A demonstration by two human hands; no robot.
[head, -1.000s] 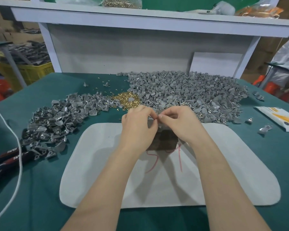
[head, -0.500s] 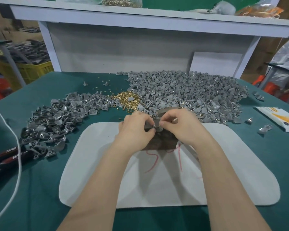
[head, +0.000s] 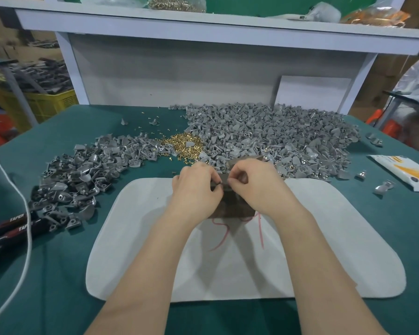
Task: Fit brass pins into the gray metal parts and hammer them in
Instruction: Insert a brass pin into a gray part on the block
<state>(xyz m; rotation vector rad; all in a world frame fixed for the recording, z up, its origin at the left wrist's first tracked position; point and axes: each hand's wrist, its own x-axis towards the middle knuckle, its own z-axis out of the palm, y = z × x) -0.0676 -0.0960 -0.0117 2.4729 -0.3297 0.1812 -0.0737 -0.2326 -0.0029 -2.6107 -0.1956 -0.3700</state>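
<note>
My left hand [head: 198, 187] and my right hand [head: 254, 184] meet fingertip to fingertip over a dark metal block [head: 232, 204] on the pale felt mat [head: 324, 250]. Between the fingertips sits a small gray metal part [head: 224, 183], pinched from both sides. Any brass pin in the fingers is too small to make out. Loose brass pins [head: 183, 147] lie in a heap just beyond the hands. A big pile of gray parts [head: 276, 139] spreads behind and to the right. A second gray pile [head: 82, 175] lies to the left.
A dark tool with red-lettered handles [head: 10, 228] and a white cord [head: 22, 206] lie at the left edge of the green table. A white and yellow packet [head: 404, 171] sits at the right, with stray gray parts [head: 383, 187] near it. A white shelf frame [head: 203, 32] backs the table.
Both hands have come down and slightly toward me, from above the pile's edge onto the dark block, still pinched together on the small part.
</note>
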